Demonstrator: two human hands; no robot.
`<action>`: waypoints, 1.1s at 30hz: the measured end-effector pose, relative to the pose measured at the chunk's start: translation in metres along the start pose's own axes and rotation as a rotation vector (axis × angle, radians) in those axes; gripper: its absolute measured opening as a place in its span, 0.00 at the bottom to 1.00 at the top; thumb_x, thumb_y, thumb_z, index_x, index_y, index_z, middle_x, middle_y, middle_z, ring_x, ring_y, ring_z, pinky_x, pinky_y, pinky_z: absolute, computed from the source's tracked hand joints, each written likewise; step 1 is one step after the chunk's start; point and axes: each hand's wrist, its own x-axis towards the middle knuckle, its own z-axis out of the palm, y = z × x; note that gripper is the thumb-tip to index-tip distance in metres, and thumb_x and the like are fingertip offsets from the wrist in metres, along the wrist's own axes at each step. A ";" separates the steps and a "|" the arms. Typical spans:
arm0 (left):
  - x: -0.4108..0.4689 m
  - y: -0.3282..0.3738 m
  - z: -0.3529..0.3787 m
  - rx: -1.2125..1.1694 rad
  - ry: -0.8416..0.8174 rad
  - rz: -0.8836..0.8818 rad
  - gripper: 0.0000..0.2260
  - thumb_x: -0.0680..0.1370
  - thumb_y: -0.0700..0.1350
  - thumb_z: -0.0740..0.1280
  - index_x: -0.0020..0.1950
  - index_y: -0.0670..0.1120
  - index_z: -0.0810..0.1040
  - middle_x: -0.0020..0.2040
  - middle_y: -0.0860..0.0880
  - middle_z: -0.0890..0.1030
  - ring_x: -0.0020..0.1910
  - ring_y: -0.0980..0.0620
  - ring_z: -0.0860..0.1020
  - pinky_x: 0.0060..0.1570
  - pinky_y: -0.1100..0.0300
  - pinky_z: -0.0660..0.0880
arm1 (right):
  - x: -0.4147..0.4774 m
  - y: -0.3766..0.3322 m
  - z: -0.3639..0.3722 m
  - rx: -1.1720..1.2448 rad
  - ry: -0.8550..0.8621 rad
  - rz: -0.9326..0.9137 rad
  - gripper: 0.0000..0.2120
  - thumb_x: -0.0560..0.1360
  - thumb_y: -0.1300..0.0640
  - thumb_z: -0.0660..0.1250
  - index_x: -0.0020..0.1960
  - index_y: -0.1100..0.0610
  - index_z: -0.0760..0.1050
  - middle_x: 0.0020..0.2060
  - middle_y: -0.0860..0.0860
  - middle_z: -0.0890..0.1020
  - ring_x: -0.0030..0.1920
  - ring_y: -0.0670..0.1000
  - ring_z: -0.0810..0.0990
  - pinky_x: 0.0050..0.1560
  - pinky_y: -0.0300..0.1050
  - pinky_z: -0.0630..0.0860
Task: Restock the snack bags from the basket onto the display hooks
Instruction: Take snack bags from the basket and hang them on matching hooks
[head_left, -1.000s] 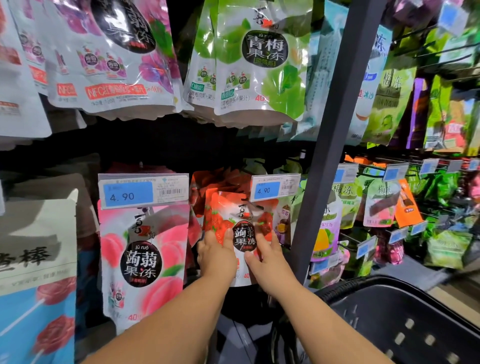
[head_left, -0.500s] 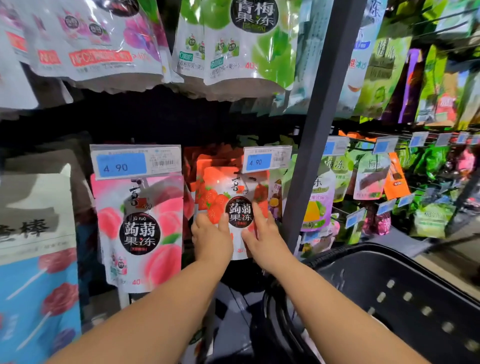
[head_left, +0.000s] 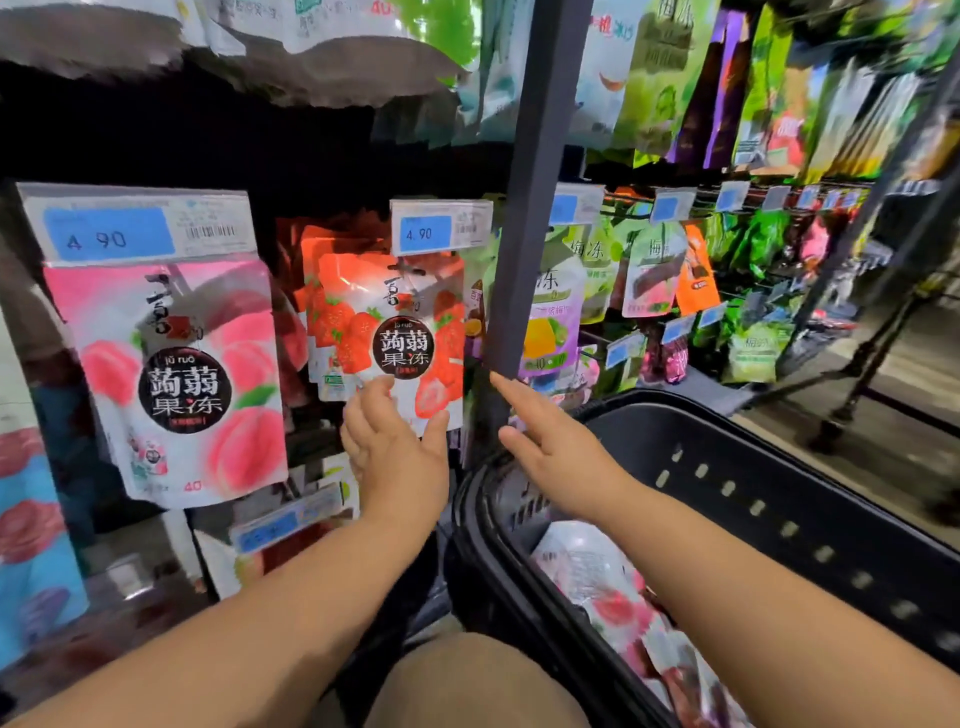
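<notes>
The strawberry bag (head_left: 395, 338) hung below the price tag (head_left: 441, 228), left of the post (head_left: 524, 208). Our left hand (head_left: 395, 452) sat at its lower edge and our right hand (head_left: 556, 447) above the basket (head_left: 753, 483), both with fingers (head_left: 363, 402) loose and empty. Spare bags (head_left: 592, 571) lay in the basket. We judged them light, soft and slick. Grip at the top seam.

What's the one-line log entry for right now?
strawberry bag: hanging | left hand: open, at its bottom | right hand: open, clear of it | basket: bags inside
</notes>
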 end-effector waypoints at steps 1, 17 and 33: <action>-0.006 0.002 0.004 0.005 -0.072 0.034 0.24 0.79 0.47 0.68 0.71 0.42 0.64 0.68 0.41 0.65 0.68 0.41 0.63 0.67 0.53 0.58 | -0.009 0.007 -0.004 -0.014 -0.010 0.014 0.27 0.84 0.54 0.58 0.79 0.41 0.54 0.79 0.45 0.57 0.79 0.43 0.52 0.75 0.40 0.56; -0.062 0.014 0.033 0.351 -0.669 0.582 0.16 0.81 0.56 0.58 0.63 0.48 0.72 0.49 0.55 0.79 0.53 0.45 0.78 0.52 0.52 0.68 | -0.179 0.158 -0.066 -0.343 -0.440 0.796 0.26 0.79 0.40 0.63 0.75 0.45 0.66 0.71 0.50 0.71 0.68 0.54 0.72 0.67 0.46 0.70; -0.065 0.011 0.036 0.410 -0.697 0.650 0.13 0.80 0.57 0.56 0.55 0.50 0.71 0.42 0.54 0.75 0.48 0.45 0.78 0.49 0.51 0.69 | -0.174 0.184 -0.053 -0.277 -0.117 0.831 0.15 0.75 0.45 0.72 0.41 0.53 0.70 0.37 0.49 0.76 0.36 0.48 0.73 0.37 0.44 0.69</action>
